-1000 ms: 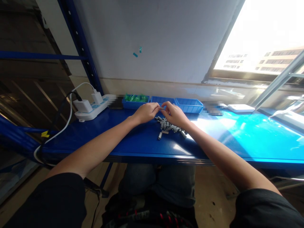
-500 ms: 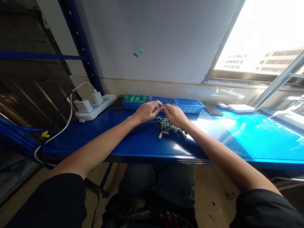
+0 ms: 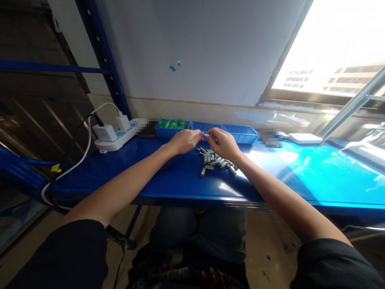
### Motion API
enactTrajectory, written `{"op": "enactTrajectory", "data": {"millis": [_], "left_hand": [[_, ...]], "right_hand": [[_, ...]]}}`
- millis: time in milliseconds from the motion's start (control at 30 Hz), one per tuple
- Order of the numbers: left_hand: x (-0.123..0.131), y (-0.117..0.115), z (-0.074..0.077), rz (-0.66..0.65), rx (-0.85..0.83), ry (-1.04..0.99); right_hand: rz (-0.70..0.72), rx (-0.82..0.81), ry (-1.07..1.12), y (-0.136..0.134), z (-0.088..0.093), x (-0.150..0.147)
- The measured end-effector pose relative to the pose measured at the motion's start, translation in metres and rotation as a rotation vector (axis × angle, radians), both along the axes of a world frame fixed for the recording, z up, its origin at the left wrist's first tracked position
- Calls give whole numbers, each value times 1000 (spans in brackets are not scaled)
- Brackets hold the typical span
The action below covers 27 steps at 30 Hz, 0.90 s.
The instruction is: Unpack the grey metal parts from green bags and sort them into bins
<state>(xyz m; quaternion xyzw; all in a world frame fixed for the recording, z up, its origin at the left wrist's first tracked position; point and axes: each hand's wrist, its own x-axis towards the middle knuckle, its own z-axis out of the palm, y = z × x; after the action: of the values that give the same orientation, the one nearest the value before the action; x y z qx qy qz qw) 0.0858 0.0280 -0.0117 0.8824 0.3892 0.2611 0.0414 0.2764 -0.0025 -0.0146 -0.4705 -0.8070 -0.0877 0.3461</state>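
My left hand [image 3: 189,140] is closed in a pinch on the left end of a small metal sleeve [image 3: 206,135], held above the blue table. Facing it, my right hand [image 3: 224,142] has its thumb and index finger apart around the sleeve's right end; whether they touch it is hard to see. Below my right hand lies a loose pile of short silvery metal sleeves [image 3: 209,159], partly covered by that hand. One sleeve [image 3: 203,171] rests at the pile's near edge.
Behind my hands stand a blue bin with green packets [image 3: 172,123] and blue bins [image 3: 240,134] to its right. A power strip [image 3: 112,142] with plugged chargers sits at the left. A white device [image 3: 305,138] lies at the right, on the blue table [image 3: 168,180].
The fingers of my right hand have spread apart, and more of the sleeve shows between the hands. My left hand keeps its pinch in nearly the same place.
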Motion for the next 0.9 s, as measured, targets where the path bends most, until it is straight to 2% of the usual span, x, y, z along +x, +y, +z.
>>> {"op": "enactTrajectory", "data": {"millis": [100, 167, 233, 400, 533, 733, 800, 900], "left_hand": [[-1, 4, -2, 67, -49, 106], [-3, 6, -5, 65, -65, 196], [-4, 8, -8, 37, -71, 252], [-6, 12, -10, -3, -69, 275], [-6, 13, -11, 14, -89, 281], [-7, 15, -12, 87, -85, 279], [-7, 15, -10, 86, -110, 234], [-5, 14, -7, 17, -161, 90]], "right_hand": [[-184, 45, 43, 18, 4, 8], [-302, 35, 69, 29, 4, 18], [-321, 14, 42, 34, 1, 30], [-195, -11, 81, 21, -1, 41], [-113, -47, 58, 12, 0, 27], [21, -170, -78, 7, -10, 6], [48, -193, -104, 5, -12, 3], [83, -192, -132, 1, -11, 1]]}}
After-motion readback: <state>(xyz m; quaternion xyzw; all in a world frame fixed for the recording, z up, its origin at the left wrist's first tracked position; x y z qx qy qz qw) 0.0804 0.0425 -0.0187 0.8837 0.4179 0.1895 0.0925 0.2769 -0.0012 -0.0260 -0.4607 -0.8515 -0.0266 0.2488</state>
